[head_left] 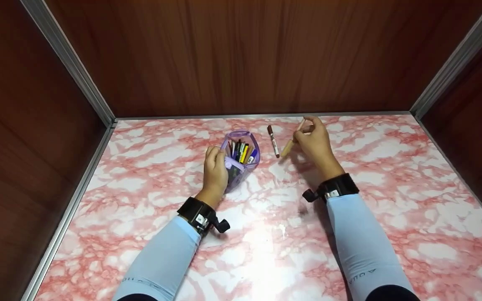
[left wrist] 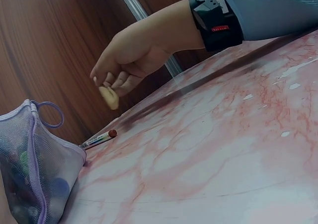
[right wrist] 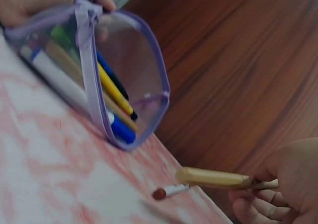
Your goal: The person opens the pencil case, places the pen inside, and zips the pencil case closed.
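My left hand [head_left: 216,167] grips the side of a purple mesh pencil case [head_left: 239,177], whose zipped mouth gapes toward the back wall. Inside stand several pens and markers, among them a yellow pen [right wrist: 113,87] and a blue-capped marker [right wrist: 122,130]. To the right, my right hand [head_left: 316,144] pinches a slim stick-like tool with a thick tan wooden handle [right wrist: 213,178], held above the table. Its thin end is partly hidden by my fingers, so its exact kind is unclear. Between the case and my right hand lies a white marker with a dark brown cap [head_left: 273,142].
A table with a red-and-white marbled top [head_left: 262,234] lies under everything. Dark wood panels [head_left: 241,58] rise behind it and at both sides, with grey metal strips [head_left: 78,62] at the corners. Each wrist wears a black camera strap [head_left: 339,185].
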The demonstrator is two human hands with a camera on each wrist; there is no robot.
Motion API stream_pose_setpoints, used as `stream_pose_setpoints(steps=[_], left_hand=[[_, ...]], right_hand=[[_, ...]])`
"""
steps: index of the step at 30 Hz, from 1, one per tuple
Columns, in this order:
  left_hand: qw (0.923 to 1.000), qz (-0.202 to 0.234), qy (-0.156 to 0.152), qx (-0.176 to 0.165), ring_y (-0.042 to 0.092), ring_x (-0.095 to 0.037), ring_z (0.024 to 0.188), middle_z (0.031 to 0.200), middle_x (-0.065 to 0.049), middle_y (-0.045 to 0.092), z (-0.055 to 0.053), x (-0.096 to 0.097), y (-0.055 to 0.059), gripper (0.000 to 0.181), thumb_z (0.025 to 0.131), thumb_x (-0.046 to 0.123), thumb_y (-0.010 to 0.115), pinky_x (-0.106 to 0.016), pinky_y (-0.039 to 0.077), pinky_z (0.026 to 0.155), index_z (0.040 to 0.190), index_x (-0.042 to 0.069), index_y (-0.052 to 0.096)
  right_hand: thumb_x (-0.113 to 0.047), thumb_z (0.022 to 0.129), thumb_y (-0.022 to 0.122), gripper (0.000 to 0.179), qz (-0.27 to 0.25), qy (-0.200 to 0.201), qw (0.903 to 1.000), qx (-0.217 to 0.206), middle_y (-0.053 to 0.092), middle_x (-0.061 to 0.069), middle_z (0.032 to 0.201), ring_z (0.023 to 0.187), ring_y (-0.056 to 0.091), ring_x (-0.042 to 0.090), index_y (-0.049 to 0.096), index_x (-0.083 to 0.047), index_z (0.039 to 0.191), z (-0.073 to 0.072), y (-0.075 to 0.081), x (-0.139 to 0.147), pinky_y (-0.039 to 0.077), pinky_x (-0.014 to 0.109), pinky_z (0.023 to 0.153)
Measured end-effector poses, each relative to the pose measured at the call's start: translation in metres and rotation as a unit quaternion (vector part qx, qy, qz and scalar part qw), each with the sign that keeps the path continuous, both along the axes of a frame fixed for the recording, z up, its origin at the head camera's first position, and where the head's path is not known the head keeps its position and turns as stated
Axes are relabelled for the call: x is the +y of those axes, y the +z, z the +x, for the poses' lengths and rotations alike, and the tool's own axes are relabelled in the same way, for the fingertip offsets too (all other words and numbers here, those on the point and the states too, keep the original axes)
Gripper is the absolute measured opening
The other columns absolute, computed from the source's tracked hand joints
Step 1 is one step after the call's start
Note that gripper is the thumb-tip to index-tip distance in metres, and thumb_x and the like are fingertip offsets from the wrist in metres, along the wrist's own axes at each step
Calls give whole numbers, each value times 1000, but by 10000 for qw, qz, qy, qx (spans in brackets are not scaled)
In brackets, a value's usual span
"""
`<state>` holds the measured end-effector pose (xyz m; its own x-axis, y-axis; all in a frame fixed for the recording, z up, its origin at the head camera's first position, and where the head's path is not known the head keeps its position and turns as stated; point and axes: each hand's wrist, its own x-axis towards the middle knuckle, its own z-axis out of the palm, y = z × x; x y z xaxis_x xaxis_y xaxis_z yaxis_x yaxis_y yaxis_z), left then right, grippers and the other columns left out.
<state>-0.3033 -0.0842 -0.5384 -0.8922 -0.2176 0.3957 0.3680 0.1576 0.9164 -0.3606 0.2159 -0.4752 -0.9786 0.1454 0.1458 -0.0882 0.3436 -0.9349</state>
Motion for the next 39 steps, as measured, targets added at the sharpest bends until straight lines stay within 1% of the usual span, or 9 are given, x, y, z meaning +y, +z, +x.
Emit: stream_pose_setpoints(steps=[5,11,20,25,29,31,34,37,39], left_hand=[[10000,26,17,-19,48,-15,96,101,-5,51,0,0,0,24,110,10,50,-26,42,86,90,1,61],[10000,14,2,-17,48,-16,98,102,-6,50,-1,1,1,25,110,9,49,-26,42,88,87,4,58],[9999,18,-81,-60,49,-16,100,103,-4,50,-1,1,1,24,110,8,50,-27,44,90,87,10,57],[10000,32,-91,21,48,-16,98,101,-3,49,-1,1,0,26,110,7,50,-27,43,89,85,10,54],[10000,-40,-69,6,48,-16,97,100,-4,49,0,1,1,25,110,8,49,-27,42,88,86,7,56],[10000,-65,-45,-29,48,-15,97,101,-4,50,0,1,1,24,110,8,49,-26,43,88,88,5,58],[10000,-61,-28,-50,49,-15,97,102,-5,51,0,1,1,23,110,8,48,-27,43,88,90,4,60],[10000,-52,-29,-68,49,-15,96,102,-6,51,-1,1,1,24,111,9,49,-27,43,87,90,4,59],[10000,-46,-26,-60,49,-15,96,102,-6,51,-1,1,1,24,111,9,49,-26,43,87,90,4,60]], right_hand=[[4,98,69,64,-842,78,9963,176,71,3,95,71,77,7,47,0,158,1,2,-15,68,27,73],[8,98,70,61,-1522,185,9875,372,70,4,93,73,79,9,43,1,152,6,3,-38,70,33,77],[9,98,75,50,-1532,451,9862,443,76,-9,79,67,76,5,48,6,140,14,-3,-65,66,25,66],[7,100,75,48,-1557,637,9857,83,78,-7,81,68,78,10,50,0,140,18,-9,-78,70,35,71],[7,100,77,52,-1632,843,9828,-178,78,-5,84,72,77,9,52,3,145,21,-14,-88,70,34,73],[7,99,78,53,-1541,941,9833,-248,80,-3,88,75,77,8,56,6,148,24,-16,-92,69,31,73],[6,99,79,55,-1139,1196,9859,-274,85,10,103,85,79,11,63,6,152,28,-18,-98,67,26,77],[2,100,79,58,-340,1521,9876,-201,84,20,124,105,82,21,63,1,156,32,-19,-101,67,28,90],[-1,101,78,59,317,1728,9844,-73,79,22,139,120,80,28,62,-2,158,34,-19,-103,66,34,100]])
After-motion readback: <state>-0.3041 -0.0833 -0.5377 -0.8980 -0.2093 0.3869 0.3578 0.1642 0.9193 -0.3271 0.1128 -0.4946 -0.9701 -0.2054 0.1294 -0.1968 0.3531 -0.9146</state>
